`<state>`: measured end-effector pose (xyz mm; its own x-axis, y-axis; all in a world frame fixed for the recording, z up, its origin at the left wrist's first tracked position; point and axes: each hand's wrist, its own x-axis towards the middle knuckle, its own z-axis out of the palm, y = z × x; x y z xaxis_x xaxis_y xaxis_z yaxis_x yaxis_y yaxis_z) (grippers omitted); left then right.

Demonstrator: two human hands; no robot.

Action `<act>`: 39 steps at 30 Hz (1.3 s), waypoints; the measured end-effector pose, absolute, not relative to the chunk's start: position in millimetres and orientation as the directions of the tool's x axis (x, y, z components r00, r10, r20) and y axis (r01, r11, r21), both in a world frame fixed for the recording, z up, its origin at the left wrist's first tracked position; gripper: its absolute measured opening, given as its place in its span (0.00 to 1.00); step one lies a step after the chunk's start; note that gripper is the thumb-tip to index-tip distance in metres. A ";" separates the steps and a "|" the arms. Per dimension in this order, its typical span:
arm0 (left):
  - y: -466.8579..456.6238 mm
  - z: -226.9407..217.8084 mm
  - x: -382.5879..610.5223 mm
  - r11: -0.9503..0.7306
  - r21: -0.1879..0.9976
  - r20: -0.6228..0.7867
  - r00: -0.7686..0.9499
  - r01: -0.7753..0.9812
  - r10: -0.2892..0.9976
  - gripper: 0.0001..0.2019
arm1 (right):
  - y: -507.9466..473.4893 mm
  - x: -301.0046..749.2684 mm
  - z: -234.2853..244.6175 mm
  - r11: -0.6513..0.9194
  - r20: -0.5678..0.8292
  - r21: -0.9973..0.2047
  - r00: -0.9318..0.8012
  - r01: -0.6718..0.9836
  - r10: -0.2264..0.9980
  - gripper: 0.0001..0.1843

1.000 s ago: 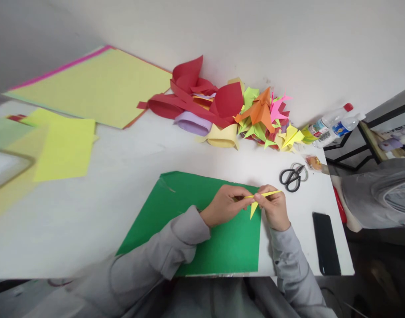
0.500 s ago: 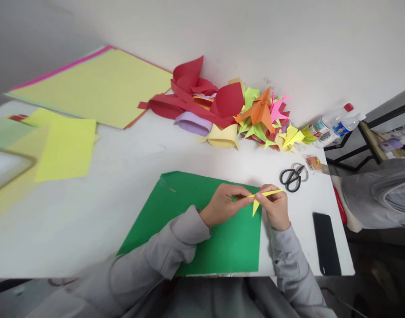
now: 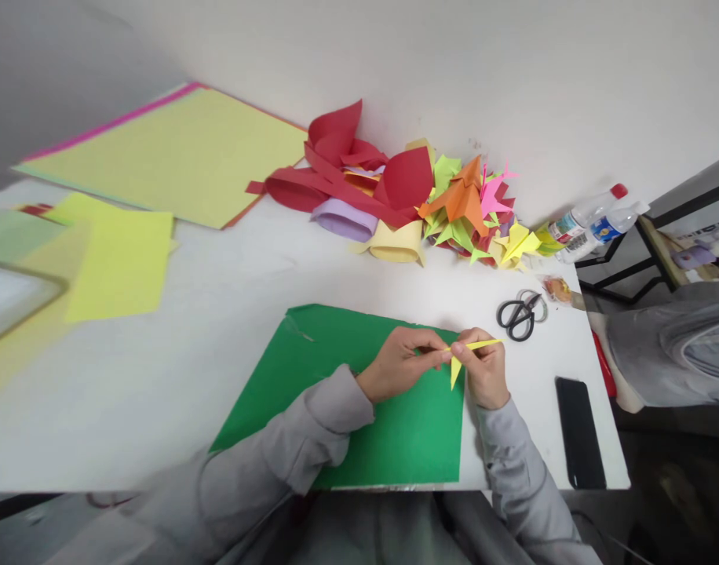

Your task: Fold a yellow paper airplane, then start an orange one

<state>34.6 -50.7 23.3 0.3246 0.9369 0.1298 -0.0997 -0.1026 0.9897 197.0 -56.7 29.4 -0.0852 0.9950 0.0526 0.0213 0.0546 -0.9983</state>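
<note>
Between my two hands is a small folded yellow paper [image 3: 456, 372], with one pointed flap hanging down and another sticking out to the right. My left hand [image 3: 399, 364] pinches its left end between thumb and fingertips. Closed on its middle is my right hand [image 3: 485, 367], the thumb pressed on top of the fold. Both hands are above the right side of a green sheet [image 3: 336, 337] on the white table. The fingers hide part of the folded paper.
Black-handled scissors [image 3: 517, 315] and a black phone [image 3: 580, 431] lie to the right. Folded paper shapes [image 3: 462, 208] and red paper pieces [image 3: 336, 176] are heaped by the wall, beside bottles [image 3: 589, 224]. Yellow sheets [image 3: 124, 263] lie at left. Another person's grey clothing [image 3: 647, 345] shows at far right.
My hands and the yellow paper have barely moved. The hanging flap has shifted slightly down and to the right, and the right hand sits a little further left.
</note>
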 end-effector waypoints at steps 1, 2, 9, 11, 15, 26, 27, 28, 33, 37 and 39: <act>-50.4 23.6 34.6 -0.085 0.991 0.113 0.324 -0.100 0.939 0.16 | -56.3 197.5 27.9 0.040 0.040 -0.999 -0.076 0.001 0.996 0.18; -50.0 23.9 34.3 -0.066 0.993 0.095 0.327 -0.100 0.940 0.15 | -55.9 198.1 26.6 0.030 0.031 -0.999 -0.066 -0.023 0.997 0.17; -44.6 23.1 28.9 0.031 0.990 0.018 0.341 -0.136 0.940 0.19 | -56.2 199.2 23.4 -0.022 -0.021 -0.999 -0.023 -0.044 1.000 0.18; -43.3 22.8 29.2 -0.029 0.991 0.076 0.371 -0.131 0.925 0.16 | -56.4 198.5 22.8 -0.041 -0.040 -0.999 -0.036 -0.033 0.999 0.18; -42.0 24.0 30.2 -0.186 0.977 0.213 0.374 -0.109 0.903 0.15 | -55.8 196.8 24.0 -0.071 -0.070 -0.997 -0.043 -0.024 0.997 0.20; -47.0 19.7 33.3 -0.213 0.975 0.222 0.303 -0.065 0.927 0.12 | -54.6 190.7 34.5 -0.038 -0.041 -0.995 -0.026 0.097 0.999 0.24; -47.3 20.2 33.6 -0.213 0.975 0.222 0.298 -0.065 0.928 0.12 | -54.6 190.5 33.9 -0.044 -0.047 -0.995 -0.027 0.090 0.999 0.23; -47.6 20.9 33.8 -0.214 0.975 0.222 0.290 -0.061 0.931 0.12 | -54.6 190.3 33.1 -0.054 -0.056 -0.995 -0.026 0.083 0.998 0.23; -45.8 23.8 30.8 -0.109 0.993 0.116 0.355 -0.040 0.928 0.15 | -53.7 190.9 26.8 -0.104 -0.105 -0.994 -0.023 0.019 0.994 0.26; -41.1 24.4 25.3 0.065 0.997 -0.030 0.525 -0.049 0.850 0.16 | -52.1 191.6 24.1 -0.184 -0.180 -0.982 -0.119 -0.027 0.976 0.27; -39.5 24.1 23.7 0.075 0.996 -0.037 0.537 -0.049 0.843 0.15 | -51.4 191.2 24.8 -0.204 -0.201 -0.979 -0.143 -0.009 0.969 0.27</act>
